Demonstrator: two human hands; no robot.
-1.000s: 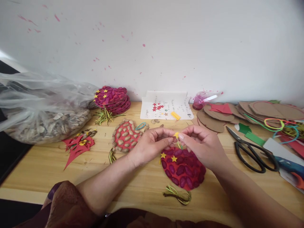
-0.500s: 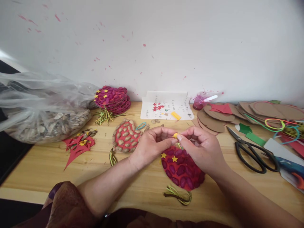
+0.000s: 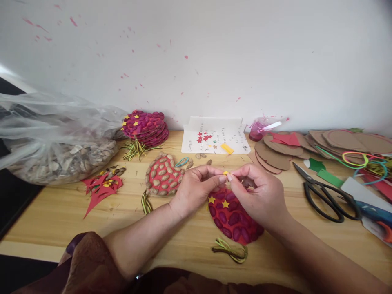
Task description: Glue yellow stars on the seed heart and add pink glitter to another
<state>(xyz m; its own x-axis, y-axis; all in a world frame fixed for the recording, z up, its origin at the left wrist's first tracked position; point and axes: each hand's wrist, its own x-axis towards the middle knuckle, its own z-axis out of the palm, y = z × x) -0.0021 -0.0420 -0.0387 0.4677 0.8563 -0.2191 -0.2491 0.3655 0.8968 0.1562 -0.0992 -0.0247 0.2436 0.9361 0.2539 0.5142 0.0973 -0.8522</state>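
Between the fingertips of my left hand [image 3: 199, 185] and my right hand [image 3: 260, 190] is a small yellow paper piece [image 3: 226, 173], mostly covered by the fingers. Both hands are closed in a pinch on it. Below them lies a red piece covered in purple-painted shells [image 3: 234, 218], its upper part hidden by my hands. Two yellow stars [image 3: 225, 203] sit on its left side. A bundle of green and dark threads [image 3: 230, 250] rests at its lower edge. Left of my hands is a red heart with unpainted peanut shells [image 3: 163, 173] and a blue loop.
A plastic bag of shells [image 3: 64, 159] stands left, near red paper scraps [image 3: 102, 188]. Behind are stacked purple pieces [image 3: 145, 128], a paper sheet [image 3: 190, 143] with small red stars, and a purple-stained cup [image 3: 257, 132]. Black scissors [image 3: 326, 196] and cardboard shapes [image 3: 275, 159] lie right.
My fingertips have shifted slightly on the yellow paper piece, and less of it shows now. The other things lie as before.
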